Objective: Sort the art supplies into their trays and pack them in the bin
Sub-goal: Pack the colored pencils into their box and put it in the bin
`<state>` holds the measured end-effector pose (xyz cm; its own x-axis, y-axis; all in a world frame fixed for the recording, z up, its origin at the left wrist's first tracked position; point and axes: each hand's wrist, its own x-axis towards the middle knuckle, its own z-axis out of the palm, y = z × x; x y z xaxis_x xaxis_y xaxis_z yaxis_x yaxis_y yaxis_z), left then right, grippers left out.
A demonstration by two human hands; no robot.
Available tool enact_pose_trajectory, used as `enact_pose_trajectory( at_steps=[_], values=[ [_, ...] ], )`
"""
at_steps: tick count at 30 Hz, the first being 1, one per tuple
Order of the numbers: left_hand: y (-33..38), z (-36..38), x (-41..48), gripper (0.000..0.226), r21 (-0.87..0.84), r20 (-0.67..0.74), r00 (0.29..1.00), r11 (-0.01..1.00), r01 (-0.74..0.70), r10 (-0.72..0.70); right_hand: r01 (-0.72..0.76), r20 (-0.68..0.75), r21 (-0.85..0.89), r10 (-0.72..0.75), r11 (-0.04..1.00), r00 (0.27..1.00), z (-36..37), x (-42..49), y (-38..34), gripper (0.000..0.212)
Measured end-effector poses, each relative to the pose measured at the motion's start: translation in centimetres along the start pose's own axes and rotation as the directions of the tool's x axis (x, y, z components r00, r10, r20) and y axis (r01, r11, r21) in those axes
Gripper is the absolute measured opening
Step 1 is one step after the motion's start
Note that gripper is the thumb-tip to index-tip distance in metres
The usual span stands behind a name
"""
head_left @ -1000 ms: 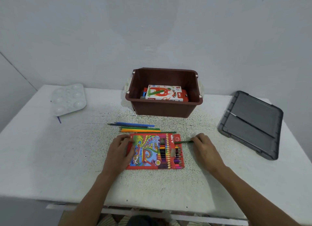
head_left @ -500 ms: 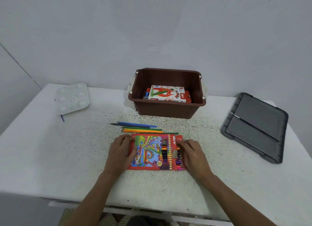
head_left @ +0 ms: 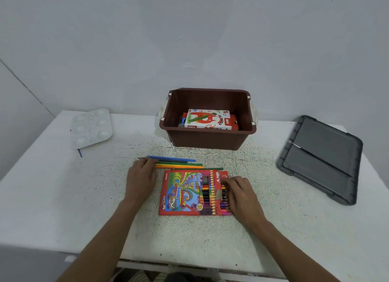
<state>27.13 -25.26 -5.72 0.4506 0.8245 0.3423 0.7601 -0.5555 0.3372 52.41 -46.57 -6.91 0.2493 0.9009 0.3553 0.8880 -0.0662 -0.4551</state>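
Observation:
A red colour-pencil box [head_left: 185,193] lies flat on the table in front of me, its window showing several pencils. My right hand [head_left: 240,194] rests on the box's right end, fingers curled over the pencil tips. Several loose coloured pencils [head_left: 179,163] lie in a row just behind the box. My left hand [head_left: 140,177] is at the left ends of those pencils, fingertips touching them. The brown bin [head_left: 208,138] stands behind, holding an oil pastels box [head_left: 208,119].
A white paint palette [head_left: 91,127] sits at the back left with a thin blue brush [head_left: 80,153] poking out under it. The bin's grey lid [head_left: 320,157] lies at the right. The wall rises right behind the bin.
My left hand left the pencil box and moved up to the loose pencils. My right hand pushed a green pencil into the box and now lies on its right end.

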Motion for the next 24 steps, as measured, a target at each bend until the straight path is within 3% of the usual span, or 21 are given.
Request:
enact_pose_trajectory(
  at_steps=[8,11,16,20,24],
  values=[
    [-0.4,-1.0,5.1,0.035,0.302,0.304,0.94,0.921,-0.248,0.154,-0.024,0.002,-0.008,0.024,1.0,1.0,0.1,0.0,-0.1,0.032],
    [-0.2,-1.1,6.2,0.034,0.373,0.349,0.919,0.872,-0.317,0.184,-0.028,0.005,-0.007,0.028,1.0,1.0,0.2,0.0,0.0,0.032],
    [-0.2,-1.2,6.9,0.021,0.376,0.348,0.911,0.857,-0.352,0.221,-0.033,0.0,0.001,0.033,0.999,0.999,0.0,0.1,-0.2,0.033],
    [0.3,-1.2,6.4,0.019,0.341,0.256,0.939,0.887,-0.311,0.231,-0.044,-0.006,0.012,0.044,0.999,0.999,-0.1,0.0,-0.4,0.031],
    [2.5,-1.3,5.1,0.011,0.064,0.063,0.974,0.973,-0.221,0.217,-0.046,-0.014,0.019,0.046,0.999,0.999,-0.2,0.0,-0.4,0.03]
  ],
)
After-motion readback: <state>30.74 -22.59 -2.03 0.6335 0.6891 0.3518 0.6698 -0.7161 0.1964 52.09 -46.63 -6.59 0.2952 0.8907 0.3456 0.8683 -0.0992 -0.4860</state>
